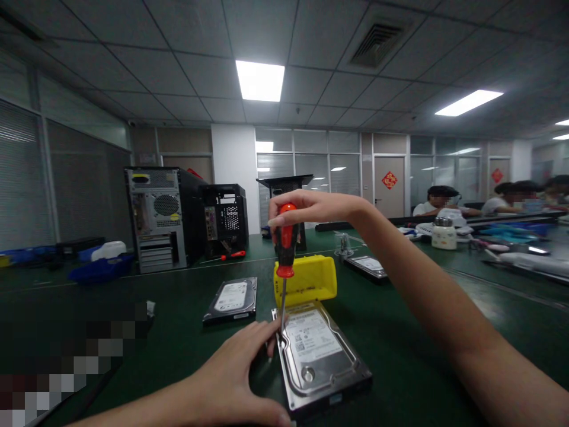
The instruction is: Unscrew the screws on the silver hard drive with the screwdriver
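A silver hard drive (317, 356) with a white label lies on the green table in front of me. My right hand (306, 210) grips the top of a red and black screwdriver (287, 246), which stands upright with its tip on the drive's left edge. My left hand (237, 370) rests at the drive's left side, its fingers beside the screwdriver shaft and its thumb near the lower corner. Just behind the drive is a yellow bin (313, 279) with small dark pieces inside. Another hard drive (231, 298) lies to the left of the bin.
Computer cases (166, 219) stand at the back left, with a red screwdriver (233, 255) near them. A third drive (368, 265) and a clear cup (343, 244) are behind my right forearm. Blue trays (101, 270) sit far left. People sit at the far right.
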Motion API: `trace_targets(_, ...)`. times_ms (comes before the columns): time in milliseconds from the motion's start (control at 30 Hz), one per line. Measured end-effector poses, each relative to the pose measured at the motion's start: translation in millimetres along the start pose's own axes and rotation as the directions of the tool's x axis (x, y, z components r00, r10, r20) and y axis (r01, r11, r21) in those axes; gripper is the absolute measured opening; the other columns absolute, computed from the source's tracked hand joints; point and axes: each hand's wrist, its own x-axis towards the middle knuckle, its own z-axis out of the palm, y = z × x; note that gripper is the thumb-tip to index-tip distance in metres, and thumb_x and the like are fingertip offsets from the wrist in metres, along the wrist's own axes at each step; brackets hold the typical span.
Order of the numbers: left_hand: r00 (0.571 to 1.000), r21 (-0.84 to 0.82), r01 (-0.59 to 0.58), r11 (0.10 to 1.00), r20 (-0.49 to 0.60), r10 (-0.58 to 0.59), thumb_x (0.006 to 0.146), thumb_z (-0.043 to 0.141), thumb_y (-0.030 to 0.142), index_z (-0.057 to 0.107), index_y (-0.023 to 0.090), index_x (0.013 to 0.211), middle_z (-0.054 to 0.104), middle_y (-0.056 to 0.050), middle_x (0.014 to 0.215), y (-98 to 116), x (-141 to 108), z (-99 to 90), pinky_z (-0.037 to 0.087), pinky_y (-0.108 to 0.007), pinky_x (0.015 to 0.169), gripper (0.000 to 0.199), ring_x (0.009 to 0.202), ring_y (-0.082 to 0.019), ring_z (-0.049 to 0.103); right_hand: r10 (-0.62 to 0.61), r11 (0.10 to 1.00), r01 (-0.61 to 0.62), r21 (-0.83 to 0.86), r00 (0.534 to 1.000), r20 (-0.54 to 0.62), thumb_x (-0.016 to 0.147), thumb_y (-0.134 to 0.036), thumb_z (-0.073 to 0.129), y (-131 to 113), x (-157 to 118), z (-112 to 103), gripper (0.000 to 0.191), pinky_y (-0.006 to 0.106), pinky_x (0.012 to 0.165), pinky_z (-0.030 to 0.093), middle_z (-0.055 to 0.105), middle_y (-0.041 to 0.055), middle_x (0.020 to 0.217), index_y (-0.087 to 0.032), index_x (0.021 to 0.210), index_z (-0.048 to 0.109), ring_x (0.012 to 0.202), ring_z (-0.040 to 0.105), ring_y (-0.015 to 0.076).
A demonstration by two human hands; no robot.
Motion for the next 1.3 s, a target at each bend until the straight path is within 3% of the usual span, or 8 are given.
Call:
trace_targets(333, 1.0, -0.004, 0.0, 1.0, 0.005, 0.0, 0.055, 0.075, 0.066, 0.027, 0.021, 0.146, 0.05, -0.012, 0.134, -5.9, 9.4, 1.0, 0.036, -0.052, 0.103, 0.112, 0.117, -0.036, 0.047, 0.017, 1.0, -0.018, 0.017, 0.998, 0.053, 0.088, -0.025, 0.045, 10.4, -5.4, -7.7, 0.021, 0.014, 0.07, 0.049, 0.055, 0.0077, 0.102, -0.008, 0.1, 0.048, 0.084, 0.056, 0.0049)
trace_targets(700, 0.999, -0.002, 0.02, 1.0, 0.027, -0.02, 0.057, 0.075, 0.065, 0.026, 0.018, 0.146, 0.044, -0.015, 0.14, -5.7, 9.4, -0.2, 0.032, -0.053, 0.106, 0.111, 0.123, -0.037, 0.043, -0.029, 0.999, 0.025, -0.047, 0.997, -0.068, 0.085, -0.036, 0.052, 18.2, 4.4, 1.2, 0.031, 0.014, 0.066, 0.047, 0.058, 0.0036, 0.083, -0.005, 0.086, 0.055, 0.069, 0.053, 0.0009)
trace_targets(933, 1.0, -0.016, -0.002, 1.0, -0.002, 0.002, 0.056, 0.075, 0.066, 0.03, 0.019, 0.144, 0.046, -0.014, 0.139, -10.9, 9.5, 2.5, 0.034, -0.054, 0.105, 0.11, 0.121, -0.037, 0.045, -0.032, 0.999, 0.032, 0.013, 0.999, -0.021, 0.086, -0.025, 0.049, 21.2, 3.9, -0.1, 0.024, 0.016, 0.075, 0.05, 0.057, 0.0074, 0.097, -0.004, 0.098, 0.051, 0.083, 0.058, 0.0049)
trace_targets(1100, 1.0, -0.005, -0.007, 1.0, 0.002, 0.007, 0.056, 0.076, 0.063, 0.028, 0.02, 0.145, 0.042, -0.014, 0.142, -15.7, 11.8, 3.5, 0.031, -0.054, 0.107, 0.11, 0.125, -0.037, 0.042, -0.043, 0.997, 0.044, 0.061, 0.999, -0.022, 0.087, -0.023, 0.049, 24.9, 3.7, 0.3, 0.031, 0.018, 0.081, 0.052, 0.054, 0.0092, 0.105, -0.007, 0.112, 0.043, 0.095, 0.059, 0.0088)
trace_targets(1300, 1.0, -0.001, 0.011, 1.0, 0.005, -0.011, 0.056, 0.076, 0.064, 0.026, 0.023, 0.146, 0.04, -0.013, 0.144, -15.3, 11.1, 2.3, 0.03, -0.056, 0.107, 0.111, 0.127, -0.038, 0.039, -0.063, 0.989, 0.067, 0.133, 0.997, -0.037, 0.084, -0.025, 0.055, 27.7, 3.8, 1.7, 0.038, 0.018, 0.081, 0.052, 0.05, 0.0074, 0.107, -0.012, 0.117, 0.039, 0.099, 0.055, 0.0092)
